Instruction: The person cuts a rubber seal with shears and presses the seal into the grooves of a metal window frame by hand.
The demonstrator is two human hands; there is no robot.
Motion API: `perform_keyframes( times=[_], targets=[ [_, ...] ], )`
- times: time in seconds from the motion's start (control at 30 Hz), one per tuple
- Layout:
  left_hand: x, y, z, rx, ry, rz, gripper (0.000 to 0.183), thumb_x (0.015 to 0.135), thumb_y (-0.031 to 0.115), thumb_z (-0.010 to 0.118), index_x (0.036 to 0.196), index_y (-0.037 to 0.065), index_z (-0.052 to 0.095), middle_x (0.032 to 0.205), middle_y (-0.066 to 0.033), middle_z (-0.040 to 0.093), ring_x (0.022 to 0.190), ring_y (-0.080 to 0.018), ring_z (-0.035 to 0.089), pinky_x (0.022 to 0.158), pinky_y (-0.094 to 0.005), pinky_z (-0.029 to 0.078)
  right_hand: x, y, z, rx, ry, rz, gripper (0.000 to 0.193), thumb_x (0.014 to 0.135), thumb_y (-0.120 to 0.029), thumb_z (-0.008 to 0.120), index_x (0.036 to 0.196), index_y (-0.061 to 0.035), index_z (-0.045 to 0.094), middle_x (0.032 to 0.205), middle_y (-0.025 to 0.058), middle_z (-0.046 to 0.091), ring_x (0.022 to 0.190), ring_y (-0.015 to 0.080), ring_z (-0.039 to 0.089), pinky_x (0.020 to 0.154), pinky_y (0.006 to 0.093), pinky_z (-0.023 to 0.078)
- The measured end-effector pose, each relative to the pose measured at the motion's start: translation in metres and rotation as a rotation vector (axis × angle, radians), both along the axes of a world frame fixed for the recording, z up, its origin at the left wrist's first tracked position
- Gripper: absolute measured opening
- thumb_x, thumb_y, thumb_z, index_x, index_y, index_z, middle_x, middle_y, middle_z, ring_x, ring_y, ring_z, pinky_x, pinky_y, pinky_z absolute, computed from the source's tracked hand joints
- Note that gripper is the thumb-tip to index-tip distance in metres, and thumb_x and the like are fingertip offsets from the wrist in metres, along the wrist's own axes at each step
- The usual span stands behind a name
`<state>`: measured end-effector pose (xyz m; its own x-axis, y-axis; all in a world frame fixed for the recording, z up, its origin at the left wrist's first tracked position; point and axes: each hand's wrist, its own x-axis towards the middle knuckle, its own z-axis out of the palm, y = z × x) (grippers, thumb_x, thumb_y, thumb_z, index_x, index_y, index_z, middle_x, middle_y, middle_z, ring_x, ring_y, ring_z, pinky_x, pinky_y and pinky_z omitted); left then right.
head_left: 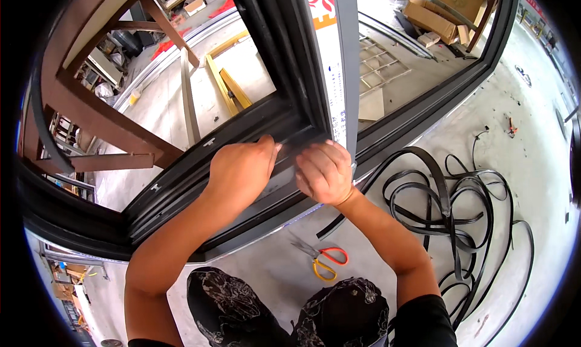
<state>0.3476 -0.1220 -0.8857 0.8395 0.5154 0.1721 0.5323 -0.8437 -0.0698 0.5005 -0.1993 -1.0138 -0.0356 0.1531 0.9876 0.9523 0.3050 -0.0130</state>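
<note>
A dark grey window frame (242, 220) stands in front of me, and both my hands are at its lower inside corner by the upright. My left hand (242, 165) is closed over the bottom rail, thumb and fingers pressed together; whatever it pinches is hidden. Close to the upright, my right hand (325, 173) is curled, slightly smeared by motion, and I cannot make out what its fingers hold. A flat black rubber strip (433, 165) lies in loops on the floor to the right. One end of it passes under my right forearm.
Scissors (325, 262) with red and yellow handles lie on the concrete floor before my knees. Orange-handled pliers (512, 128) lie farther right. Brown steel supports (103, 111) stand at the left. Cardboard boxes (433, 17) and a yellow frame (227, 84) are behind the window.
</note>
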Motion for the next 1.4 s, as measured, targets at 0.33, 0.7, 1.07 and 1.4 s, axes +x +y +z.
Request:
perform_keyframes(
  times=[0.33,0.7,1.07,1.4],
  targets=[
    [-0.042,0.002,0.010,0.082,-0.017,-0.072,0.032,0.097,0.030,0.057,0.076,0.005,0.056,0.059,-0.0165,0.061,0.058,-0.0378,0.063,0.053,-0.0484,0.050,-0.002,-0.023,0.025,-0.201,-0.030,-0.026,0.042,0.066,-0.008,0.076,0.107,-0.0040,0.065,0.110,0.0095,0.064,0.106,0.0289,0.060,0.098,0.0430,0.049],
    [-0.070,0.002,0.013,-0.062,0.037,0.022,0.035,0.102,0.033,0.049,0.088,0.003,0.057,0.068,-0.0207,0.061,0.067,-0.0419,0.062,0.061,-0.0510,0.049,-0.010,-0.029,0.018,-0.219,0.006,-0.003,0.054,0.060,-0.003,0.071,0.113,-0.0021,0.065,0.115,0.0109,0.063,0.113,0.0301,0.059,0.104,0.0449,0.047],
    [-0.063,-0.004,0.008,-0.092,0.009,0.120,0.043,0.101,0.041,0.051,0.099,-0.001,0.062,0.072,-0.0215,0.065,0.071,-0.0404,0.065,0.064,-0.0489,0.051,-0.020,-0.029,0.023,-0.231,0.105,-0.009,0.055,0.059,0.002,0.068,0.113,0.0001,0.063,0.117,0.0142,0.061,0.114,0.0342,0.058,0.104,0.0482,0.046],
    [-0.065,-0.006,0.001,0.017,-0.055,0.108,0.040,0.099,0.040,0.054,0.084,0.003,0.058,0.060,-0.0168,0.062,0.060,-0.0360,0.064,0.055,-0.0452,0.050,-0.032,-0.038,0.033,-0.346,0.151,-0.076,0.056,0.059,0.002,0.068,0.115,-0.0026,0.063,0.119,0.0104,0.060,0.116,0.0297,0.057,0.099,0.0442,0.045]
  ],
)
